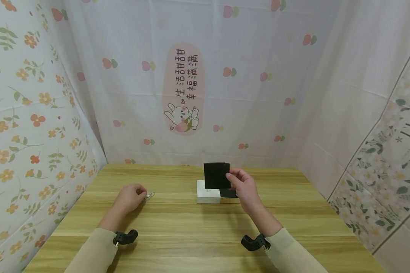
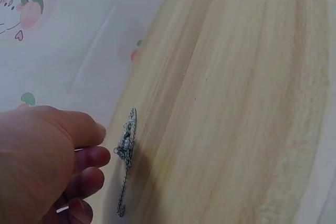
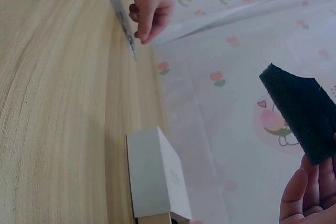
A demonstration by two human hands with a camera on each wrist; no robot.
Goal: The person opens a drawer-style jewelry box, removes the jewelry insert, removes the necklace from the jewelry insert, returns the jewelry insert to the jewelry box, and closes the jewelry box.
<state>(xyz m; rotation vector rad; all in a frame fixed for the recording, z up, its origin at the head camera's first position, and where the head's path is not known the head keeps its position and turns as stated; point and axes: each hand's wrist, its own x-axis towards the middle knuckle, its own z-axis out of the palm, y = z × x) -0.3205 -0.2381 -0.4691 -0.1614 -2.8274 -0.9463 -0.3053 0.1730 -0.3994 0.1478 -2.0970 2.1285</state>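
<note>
My right hand (image 1: 247, 191) pinches a thin black square foam pad (image 1: 216, 175) by its right edge, holding it up above a small white box (image 1: 207, 194). In the right wrist view, the black pad (image 3: 299, 111) shows a curved notch in one edge. My left hand (image 1: 130, 198) hovers beside a silver chain (image 1: 150, 195) on the table, fingers loosely bent. The left wrist view shows the bunched chain (image 2: 126, 148) lying just beyond the fingertips, with a gap between them and it. The box's right part shows a black inside, partly hidden by the right hand.
A wood-grain table (image 1: 177, 235) spans the space under both arms. Patterned curtains (image 1: 140, 94) hang behind the table and along both sides. Black wrist mounts (image 1: 126, 237) sit on both sleeves.
</note>
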